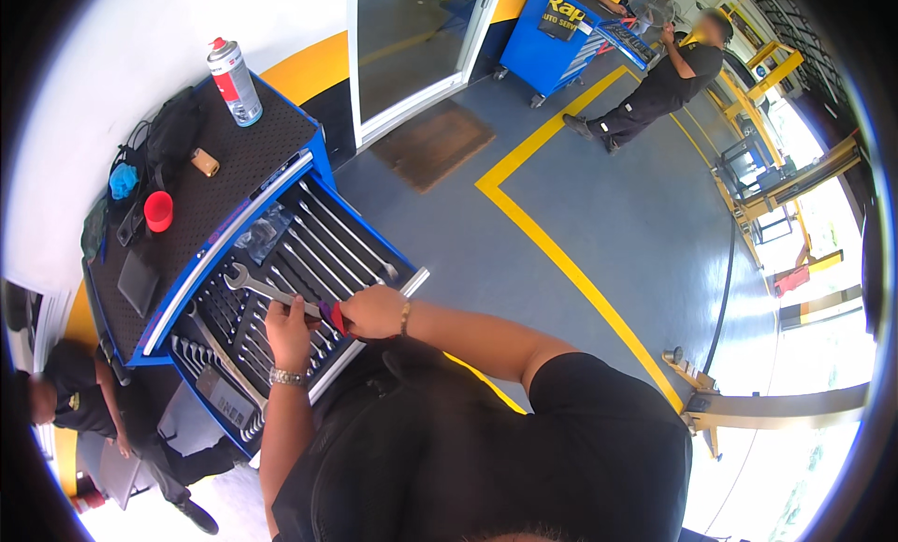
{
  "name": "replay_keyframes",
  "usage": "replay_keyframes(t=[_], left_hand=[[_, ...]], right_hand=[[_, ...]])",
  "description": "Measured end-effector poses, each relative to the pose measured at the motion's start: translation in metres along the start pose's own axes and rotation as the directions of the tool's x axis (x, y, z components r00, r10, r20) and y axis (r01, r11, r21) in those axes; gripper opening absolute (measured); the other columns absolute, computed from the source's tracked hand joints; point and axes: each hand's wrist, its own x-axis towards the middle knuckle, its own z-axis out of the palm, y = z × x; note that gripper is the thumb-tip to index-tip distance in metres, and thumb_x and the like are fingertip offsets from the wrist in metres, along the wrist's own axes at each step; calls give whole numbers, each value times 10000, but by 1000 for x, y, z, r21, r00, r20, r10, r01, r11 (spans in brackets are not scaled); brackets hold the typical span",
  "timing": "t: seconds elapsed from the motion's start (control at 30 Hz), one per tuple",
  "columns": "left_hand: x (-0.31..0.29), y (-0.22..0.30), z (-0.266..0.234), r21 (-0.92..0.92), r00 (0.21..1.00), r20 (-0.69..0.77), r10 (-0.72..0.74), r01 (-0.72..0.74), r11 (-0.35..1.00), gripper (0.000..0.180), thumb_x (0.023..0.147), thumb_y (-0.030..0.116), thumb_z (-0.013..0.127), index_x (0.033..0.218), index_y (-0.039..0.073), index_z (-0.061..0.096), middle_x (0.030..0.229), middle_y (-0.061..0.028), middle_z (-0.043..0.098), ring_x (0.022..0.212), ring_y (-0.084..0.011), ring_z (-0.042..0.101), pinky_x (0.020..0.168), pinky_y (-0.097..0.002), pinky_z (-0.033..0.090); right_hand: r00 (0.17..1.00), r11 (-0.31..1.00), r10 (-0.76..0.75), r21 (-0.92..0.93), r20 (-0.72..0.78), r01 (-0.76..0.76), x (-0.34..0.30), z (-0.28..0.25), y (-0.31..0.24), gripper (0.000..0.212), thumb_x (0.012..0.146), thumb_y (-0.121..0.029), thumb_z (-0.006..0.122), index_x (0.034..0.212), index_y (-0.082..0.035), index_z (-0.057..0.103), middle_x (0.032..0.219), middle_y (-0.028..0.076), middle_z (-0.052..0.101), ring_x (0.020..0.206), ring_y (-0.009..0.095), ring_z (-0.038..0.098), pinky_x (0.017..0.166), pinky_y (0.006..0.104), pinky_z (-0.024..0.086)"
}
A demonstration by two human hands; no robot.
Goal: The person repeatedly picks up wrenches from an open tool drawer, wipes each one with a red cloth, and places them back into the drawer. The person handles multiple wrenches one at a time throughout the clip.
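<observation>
A large combination wrench point(241, 278) is held over the pulled-out tool drawer point(409, 285), its open-ended jaw up and to the left. My left hand point(288, 334) is closed around its shaft, thumb on top. At the shaft's other end my right hand point(376, 312) is closed on a red and purple cloth point(335, 318), which hides that end of the wrench. Below both hands, several wrenches of graded sizes lie in the drawer's dark tray. One long wrench point(224, 355) lies slantwise across its left part. A clear plastic bag point(266, 230) rests near the drawer's back.
On the blue cabinet's perforated top point(271, 121) stand a spray can point(235, 84) and a red cup point(159, 211). A seated person point(140, 420) is at left. Another person point(678, 74) stands at the far right near a blue tool cart point(543, 42). A lift post's yellow arm point(711, 383) lies at right.
</observation>
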Motion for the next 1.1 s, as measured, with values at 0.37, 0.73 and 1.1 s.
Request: replay_keyframes(t=[0.37,0.73,1.1], left_hand=[[-27,9,13,-178,880,-104,464,-476,861,192,1048,99,518,1203,-11,540,1089,-176,690,953,-199,693,789,-310,608],[-17,23,-21,178,985,-151,83,-56,982,358,973,91,590,1285,-65,505,805,-123,707,650,-177,694,516,-281,528],[27,-14,8,680,997,-62,42,11,733,705,839,205,596,1464,-41,385,925,-306,697,896,-444,692,852,-503,550]], right_hand=[[901,-356,311,916,304,-186,14,-4,-11,187,974,-193,589,1068,-40,639,918,89,690,804,188,698,705,347,589],[945,562,269,827,-188,4,-1,13,57,230,872,-114,657,1088,-34,649,907,76,689,803,166,666,719,323,532],[817,722,375,691,-438,39,8,39,83,219,938,-96,615,1146,-27,627,947,47,678,866,138,635,792,308,510]])
